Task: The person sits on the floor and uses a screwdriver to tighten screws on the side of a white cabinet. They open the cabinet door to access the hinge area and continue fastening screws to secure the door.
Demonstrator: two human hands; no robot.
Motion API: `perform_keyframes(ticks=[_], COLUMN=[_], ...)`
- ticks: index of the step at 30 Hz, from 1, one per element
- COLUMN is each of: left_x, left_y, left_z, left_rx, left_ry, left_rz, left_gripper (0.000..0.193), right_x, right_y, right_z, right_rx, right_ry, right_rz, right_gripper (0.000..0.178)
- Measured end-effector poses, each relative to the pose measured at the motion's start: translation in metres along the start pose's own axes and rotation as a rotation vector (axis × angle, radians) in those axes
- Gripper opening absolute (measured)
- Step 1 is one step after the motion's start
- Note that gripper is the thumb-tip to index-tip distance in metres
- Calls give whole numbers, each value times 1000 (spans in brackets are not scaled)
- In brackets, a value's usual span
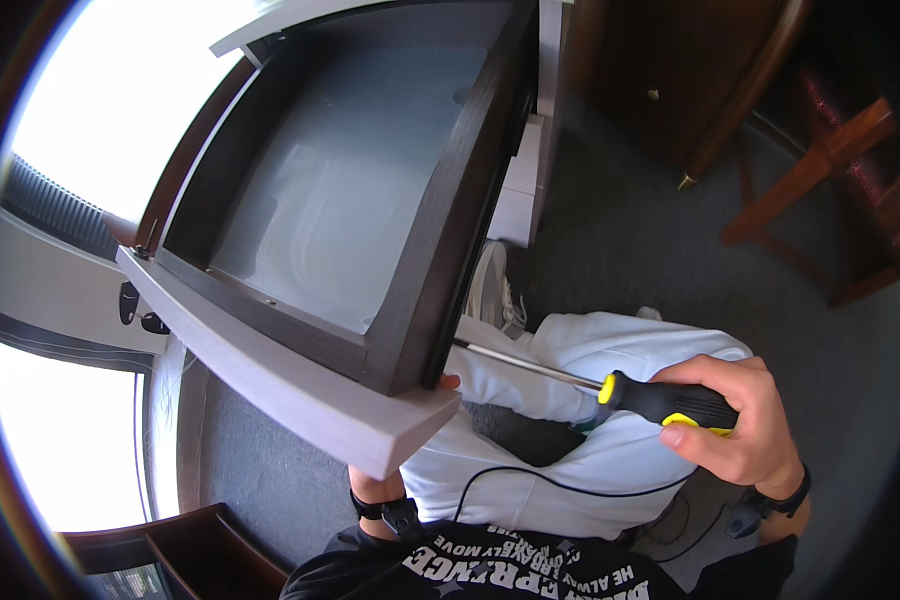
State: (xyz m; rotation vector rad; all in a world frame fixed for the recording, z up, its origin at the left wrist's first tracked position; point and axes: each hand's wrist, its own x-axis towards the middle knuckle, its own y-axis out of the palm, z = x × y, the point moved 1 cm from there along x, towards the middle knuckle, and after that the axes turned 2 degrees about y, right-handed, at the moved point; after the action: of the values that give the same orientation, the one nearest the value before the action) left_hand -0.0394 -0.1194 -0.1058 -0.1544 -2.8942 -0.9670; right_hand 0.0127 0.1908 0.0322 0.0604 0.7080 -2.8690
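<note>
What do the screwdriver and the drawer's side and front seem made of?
Screwdriver shaft: likely steel; bare, silvery shine.
Screwdriver handle: probably plastic or rubber; matte black, ribbed, yellow accents.
Drawer side: wood or wood-look board; dark, fine grain lines.
Drawer front: perhaps laminated board or painted wood; pale, low-sheen, faintly streaked.

A black-and-yellow screwdriver (607, 389) is held near level, its long metal shaft pointing left toward the right side of a pulled-out drawer (445, 225) with pale front, dark walls and glossy grey bottom.
</note>
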Motion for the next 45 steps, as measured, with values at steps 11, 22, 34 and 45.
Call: perform_keyframes(ticks=[11,22,34,45], left_x=[84,199,233,253], left_y=[39,63,83,10], left_z=[-4,-1,20,-68], left_rx=[537,776,1240,1108], left_ry=[-69,-249,105,806], left_rz=[155,317,130,-338], left_gripper=[52,48,46,21], right_x=[-28,15,158,227], right_y=[-11,-5,-7,-7], right_z=[-25,11,80,66], right_rx=[163,-152,-503,-714], right_ry=[120,-304,-568,-774], right_rz=[-341,-389,-706,-811], right_gripper=[38,37,34,48])
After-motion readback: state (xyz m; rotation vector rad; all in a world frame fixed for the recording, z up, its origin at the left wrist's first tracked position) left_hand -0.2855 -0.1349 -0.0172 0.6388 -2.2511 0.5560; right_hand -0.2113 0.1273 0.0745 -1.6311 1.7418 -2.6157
